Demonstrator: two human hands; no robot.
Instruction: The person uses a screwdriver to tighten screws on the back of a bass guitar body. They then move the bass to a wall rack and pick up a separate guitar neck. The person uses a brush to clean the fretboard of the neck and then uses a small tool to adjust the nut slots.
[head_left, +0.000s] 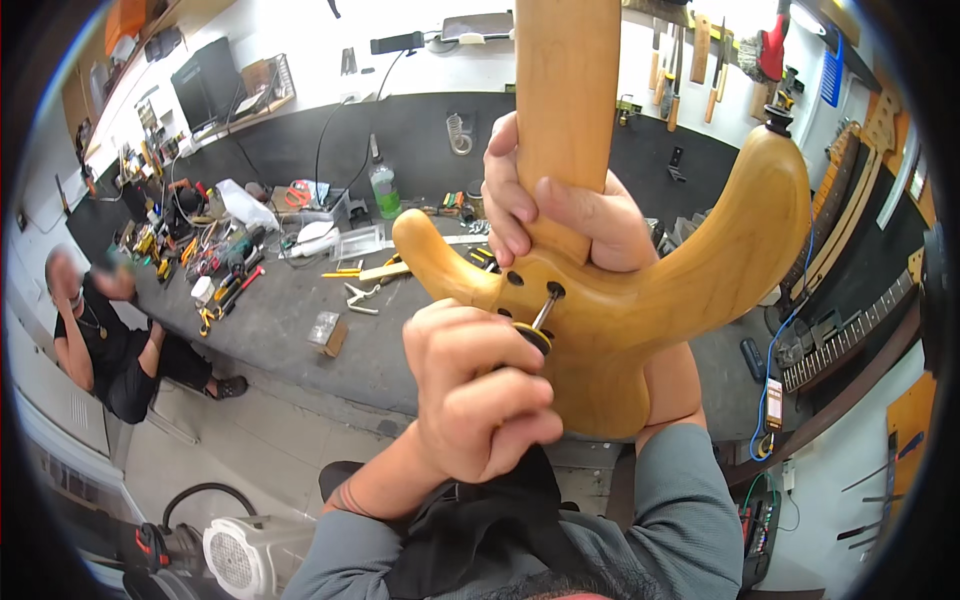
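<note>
A pale wooden electric guitar [620, 350] is held up in front of me, its body low and its neck [567, 90] rising past the top edge. My right hand [595, 215] is closed round the base of the neck, thumb across the near face, fingers showing at the left side. Its forearm passes behind the body. My left hand [480, 390] grips a screwdriver [543, 316] by its black and yellow handle, mostly hidden in the fingers. The metal shaft reaches into a dark screw hole at the neck joint; other dark holes lie around it. A black button [778, 120] caps the right horn.
Behind the guitar stands a dark workbench [370, 375]. It bears pliers [362, 298], a small box [327, 333], a spray bottle [383, 180] and many tools. Guitar necks [850, 340] stand at right. A person [110, 330] sits at left. A white machine [245, 555] is below.
</note>
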